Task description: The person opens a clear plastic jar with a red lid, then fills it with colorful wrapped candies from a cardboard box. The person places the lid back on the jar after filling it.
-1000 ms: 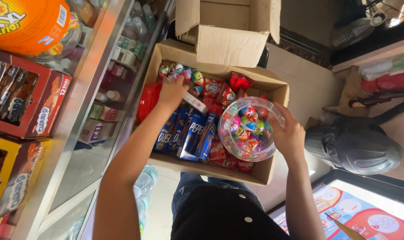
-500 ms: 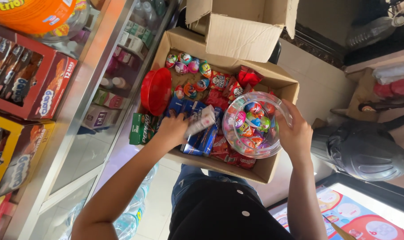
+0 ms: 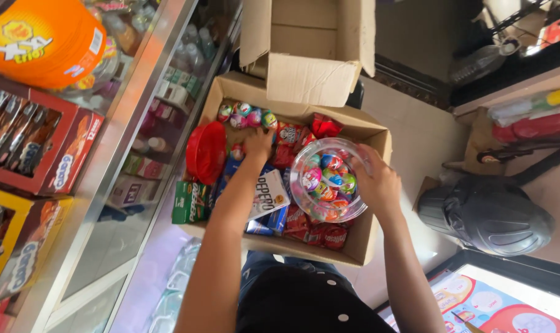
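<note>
Fingers of the right hand curl around the rim of a clear plastic jar, clamped on it and holding it tilted over the carton. Those of the left hand are bunched together down among the sweets; whether they pinch one I cannot tell.

Beneath both hands sits the big open cardboard box, with a second, empty carton just behind it. To the left runs a glass display counter carrying red and yellow snack boxes. Inside the big box a red lid stands on edge against the left wall, beside a white biscuit-stick box and blue ones. Smallest are the colourful foil eggs, lined along the far wall and filling the jar.
</note>
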